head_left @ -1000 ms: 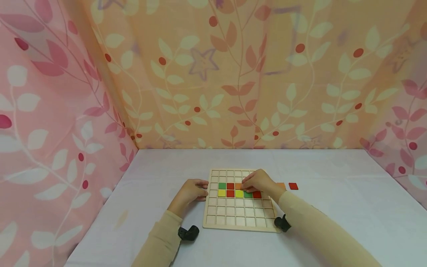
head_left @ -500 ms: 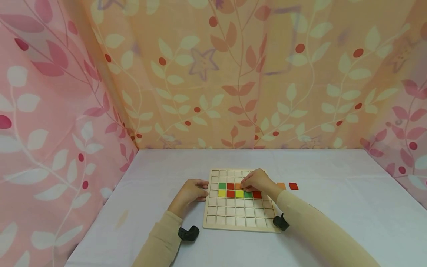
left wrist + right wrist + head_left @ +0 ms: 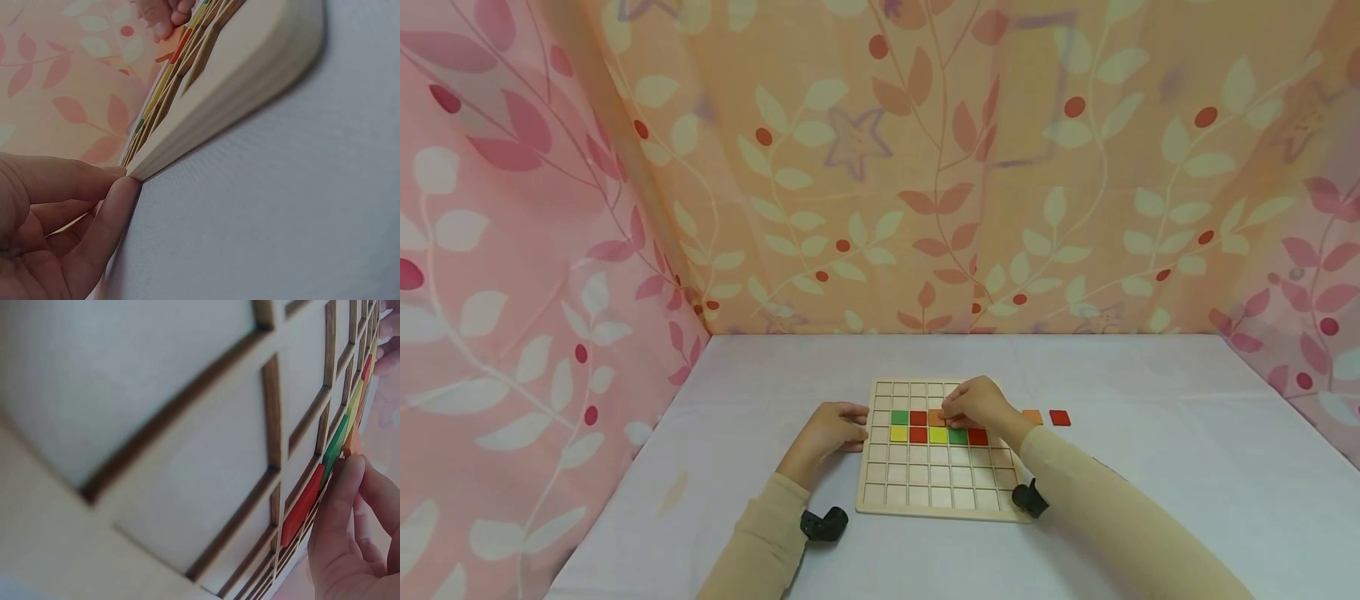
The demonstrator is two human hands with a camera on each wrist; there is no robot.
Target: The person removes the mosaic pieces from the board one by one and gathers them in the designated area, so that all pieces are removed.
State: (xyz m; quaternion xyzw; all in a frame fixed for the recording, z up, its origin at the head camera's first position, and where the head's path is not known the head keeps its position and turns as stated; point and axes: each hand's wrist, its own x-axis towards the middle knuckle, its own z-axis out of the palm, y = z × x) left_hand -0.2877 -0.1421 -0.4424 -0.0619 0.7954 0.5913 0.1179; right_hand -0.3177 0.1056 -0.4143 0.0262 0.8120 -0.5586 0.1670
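Bracing the wooden grid board (image 3: 942,475) at its 9 o'clock edge, the left hand (image 3: 826,431) has fingertips (image 3: 122,187) touching the rim, nothing gripped, likely so the board stays put. Right hand (image 3: 979,406) sits over the board's upper middle, fingers curled and pinching an orange tile (image 3: 936,417) in the cell just right of the red tile (image 3: 917,417). Row below reads yellow (image 3: 898,433), red, yellow, green, red. Spare orange tile (image 3: 1032,417) and red tile (image 3: 1059,417) lie on the table (image 3: 1150,467) at 3 o'clock of the board, within the right hand's reach. Versus earlier frames: right hand has crept slightly up and left; left hand and tiles unchanged.
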